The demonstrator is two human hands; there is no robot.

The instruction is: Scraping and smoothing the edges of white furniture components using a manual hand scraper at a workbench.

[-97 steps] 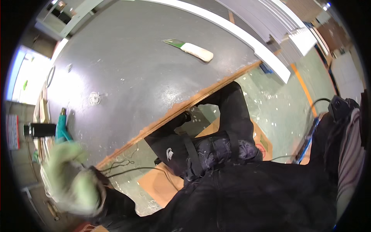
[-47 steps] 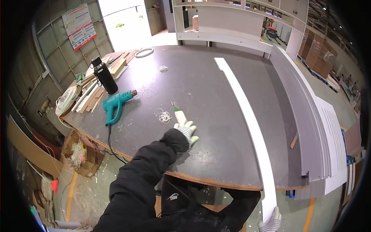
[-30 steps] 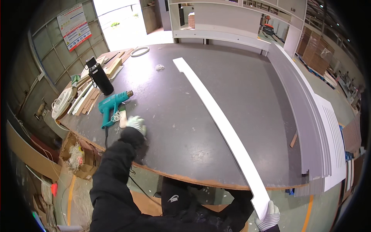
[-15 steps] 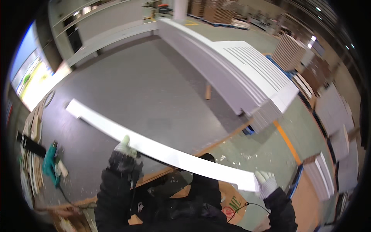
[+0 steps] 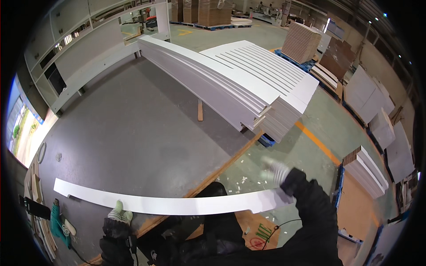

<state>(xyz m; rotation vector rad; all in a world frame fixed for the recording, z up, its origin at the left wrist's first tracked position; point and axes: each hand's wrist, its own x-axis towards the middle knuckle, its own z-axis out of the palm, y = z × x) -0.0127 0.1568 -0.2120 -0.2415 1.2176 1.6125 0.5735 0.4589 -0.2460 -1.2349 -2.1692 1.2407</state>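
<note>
A long white board (image 5: 191, 206) with a shallow notch near each end stretches from left to right across the near side of the scene. Its left part is above the grey table (image 5: 146, 146), while its right part passes over the table's brown near edge and reaches above the person's legs and the floor. The left hand (image 5: 120, 213), in a pale glove with striped cuff, is clamped on the near edge of this board, left of its middle, with one digit lying on the white face. The right hand (image 5: 276, 170), in a similar glove, is at the right end of the board, on its far side; it is blurred, so I cannot tell whether its fingers are together or apart, nor whether it touches the board. To the left of the left hand, a teal heat gun (image 5: 57, 221) lies on the table, and a white handle (image 5: 69, 227) is just beside it. Further left there are a black bottle (image 5: 36, 208) and some wooden strips (image 5: 35, 230), and a pale ring (image 5: 41, 153) lies farther along the same side. On the far right part of the table stand several long panels (image 5: 195, 86), with a small brown wood piece (image 5: 200, 111) near their foot. Below the board's right part, a cardboard sheet (image 5: 257, 232) lies on the floor.
</note>
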